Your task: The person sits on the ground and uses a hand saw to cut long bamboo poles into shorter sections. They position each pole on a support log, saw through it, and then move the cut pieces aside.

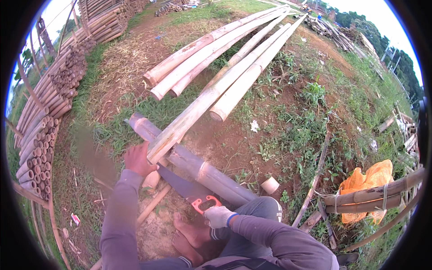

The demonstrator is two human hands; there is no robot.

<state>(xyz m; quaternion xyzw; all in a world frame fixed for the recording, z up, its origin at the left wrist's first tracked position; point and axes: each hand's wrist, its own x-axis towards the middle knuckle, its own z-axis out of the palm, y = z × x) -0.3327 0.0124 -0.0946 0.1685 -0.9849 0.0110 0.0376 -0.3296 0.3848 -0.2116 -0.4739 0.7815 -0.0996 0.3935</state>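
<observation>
My bare left hand [138, 160] is closed on the near end of a long pale bamboo pole [198, 109]. That pole rests across a thick grey-brown bamboo log [202, 170] lying on the ground. In a white glove with a blue cuff, my right hand [219, 217] grips the orange-red handle of a hand saw [182, 185]. The dark blade points up and left, its tip close to my left hand, just below the pole's end. Whether the teeth touch the bamboo, I cannot tell. A short bamboo piece [151, 180] lies beneath the pole's end.
More long poles [204, 42] stretch away ahead. Stacked bamboo [42, 164] stands at the left. A short cut bamboo ring [270, 185] lies right of the log. At the right, orange netting [366, 182] hangs by tied bamboo rails [373, 195]. My bare feet are below the saw.
</observation>
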